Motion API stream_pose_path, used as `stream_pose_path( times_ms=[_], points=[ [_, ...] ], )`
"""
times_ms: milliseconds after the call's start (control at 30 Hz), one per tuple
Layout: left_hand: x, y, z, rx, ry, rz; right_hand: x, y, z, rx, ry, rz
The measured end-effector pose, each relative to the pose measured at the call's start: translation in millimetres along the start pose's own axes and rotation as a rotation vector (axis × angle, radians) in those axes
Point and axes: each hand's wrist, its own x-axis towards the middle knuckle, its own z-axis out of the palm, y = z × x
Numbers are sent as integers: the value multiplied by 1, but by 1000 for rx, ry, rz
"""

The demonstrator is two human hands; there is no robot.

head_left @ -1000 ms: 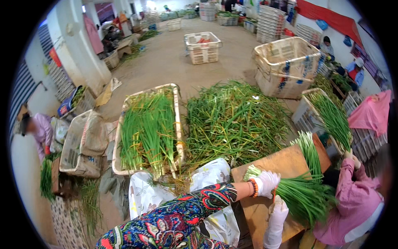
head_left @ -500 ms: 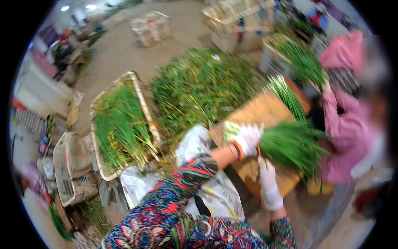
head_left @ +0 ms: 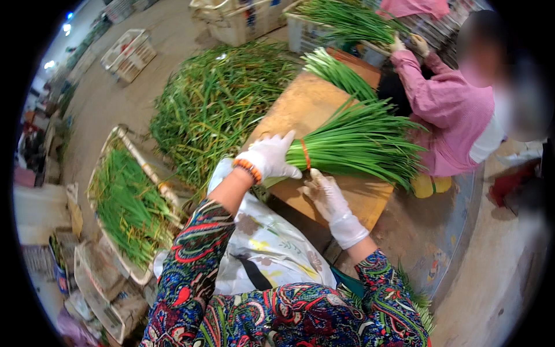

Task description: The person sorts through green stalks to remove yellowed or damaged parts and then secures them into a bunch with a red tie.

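Note:
A bunch of long green chives (head_left: 364,139) lies on a wooden board (head_left: 283,104), its leaves fanning out to the right. An orange band (head_left: 306,154) circles it near the stalk ends. My left hand (head_left: 269,156), in a white glove, grips the stalk end just left of the band, thumb toward me and fingers over the far side. My gloved right hand (head_left: 329,199) is just below the band, fingers bent and fingertips at the bunch's near side. What those fingers pinch, if anything, is too small to make out.
Another chive bunch (head_left: 338,72) lies at the board's far end. Beyond the board is a heap of loose greens (head_left: 219,104); a crate of chives (head_left: 165,194) stands at left. A person in pink (head_left: 445,121) handles chives at right. White crates (head_left: 231,26) stand farther back.
The view has swung right, so the scene sits farther left. The orange band, stretched toward my right hand before, now lies around the bunch. My right hand has come closer to it.

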Motion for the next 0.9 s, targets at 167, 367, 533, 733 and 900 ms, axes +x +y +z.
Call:
stream_pose_path(
  times_ms=[167, 367, 533, 733, 900],
  points=[
    [-29, 23, -3, -82, -153, 42, 11, 3, 21, 240, 15, -137],
    [-46, -18, 0, -679, -220, -81, -9, 1, 23, -121, -17, -228],
    [-68, -70, 34, -1284, -104, 78, -34, 14, 81, -444, -271, -255],
    [-153, -79, 36, -2294, 277, -211, -49, 14, 150, -1417, -450, -111],
    [-234, -113, 41, -2308, 615, -158, -66, -27, 205, -1385, -480, -608]
  ],
)
